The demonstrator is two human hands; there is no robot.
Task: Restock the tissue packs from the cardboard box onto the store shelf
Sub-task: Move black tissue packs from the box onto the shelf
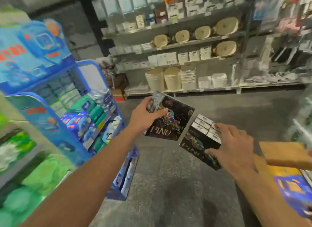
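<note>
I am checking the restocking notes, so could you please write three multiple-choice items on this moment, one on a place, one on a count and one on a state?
1. Where does the blue display rack stand?
A. On the person's left
B. On the person's right
C. Behind the far shelves

2. How many black tissue packs are held?
A. One
B. Two
C. Four

3. How is the left hand?
A. Hanging idle
B. Flat on the floor
C. Gripping a pack

Answers:
1 A, the rack fills the left side of the view.
2 B, the left tissue pack is in the left hand and the right tissue pack is in the right hand.
3 C, its thumb and fingers curl round the pack's edge.
</note>
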